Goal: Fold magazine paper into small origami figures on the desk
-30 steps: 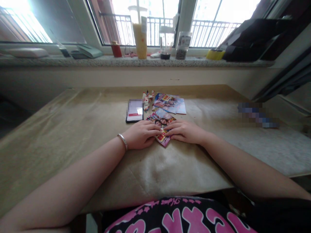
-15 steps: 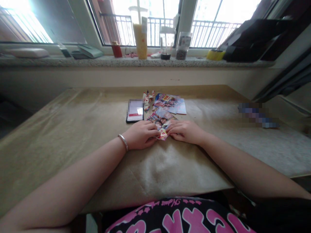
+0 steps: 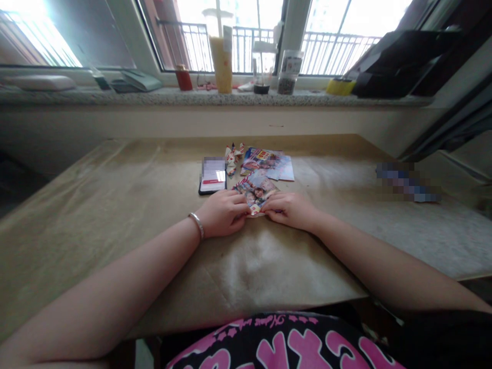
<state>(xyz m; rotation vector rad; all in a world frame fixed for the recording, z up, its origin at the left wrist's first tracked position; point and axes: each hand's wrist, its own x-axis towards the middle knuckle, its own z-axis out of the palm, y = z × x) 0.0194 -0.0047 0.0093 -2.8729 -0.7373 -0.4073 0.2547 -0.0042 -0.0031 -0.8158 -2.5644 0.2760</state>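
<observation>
A colourful printed paper sheet (image 3: 258, 191) lies on the table in front of me, its near edge folded over. My left hand (image 3: 225, 212) pinches the near left part of that edge, and a silver bracelet (image 3: 197, 225) circles the wrist. Opposite it, my right hand (image 3: 290, 209) has its fingers closed on the near right part. Just beyond are more printed sheets (image 3: 265, 161), partly overlapping. A folded paper figure (image 3: 232, 158) with several points sits left of them. Beside it, near my left hand, lies a phone (image 3: 213, 177) with its screen lit.
The table (image 3: 161, 256) has a creased tan cover. A blurred flat item (image 3: 409, 183) lies at the right. Along the window sill (image 3: 154, 97) stand a tall yellow-filled cup (image 3: 223, 64), a red jar (image 3: 183, 78), clear containers, a yellow object (image 3: 341, 86) and a black bag (image 3: 392, 66).
The near edge of the paper sheet, which stuck out toward me as a pointed flap, is now folded back and flatter. Both hands stay on it almost in place.
</observation>
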